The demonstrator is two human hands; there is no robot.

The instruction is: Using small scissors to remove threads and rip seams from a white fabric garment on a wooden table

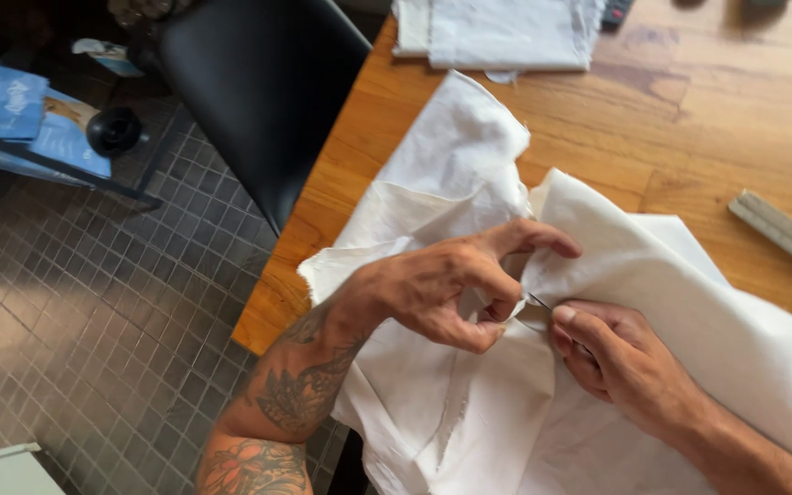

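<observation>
Item: hand-stitching on white cloth [469, 202], head view; step judged as mid-stitch, the needle [538, 301] set into a fold between the two hands.

Left hand [442, 289]: forearm enters from below, wrist bent inward; thumb and middle fingers curl tight around a pinch of fabric just beside the needle; forefinger [533, 236] arches over the fold, tip resting on the cloth above the needle; grip closed on cloth.

Right hand [616, 357]: comes in from the lower right, palm turned down; fingers [575, 325] folded together, thumb tip pressed at the near end of the needle; closed on the needle as far as can be seen, though the contact is partly hidden by cloth.

Needle: thin, dark, short length visible, lying between the fingertips of both hands; thread too fine to make out.

Cloth: loose heap under and around both hands, spilling off the near edge of the wooden table [689, 110].

Judgement on next move: calls for a steady pinch on the fold and a firm hold of the needle.

Beyond the fingers: folded white fabric [506, 32]; ruler [781, 234] to the right; black chair [258, 92] to the left.
</observation>
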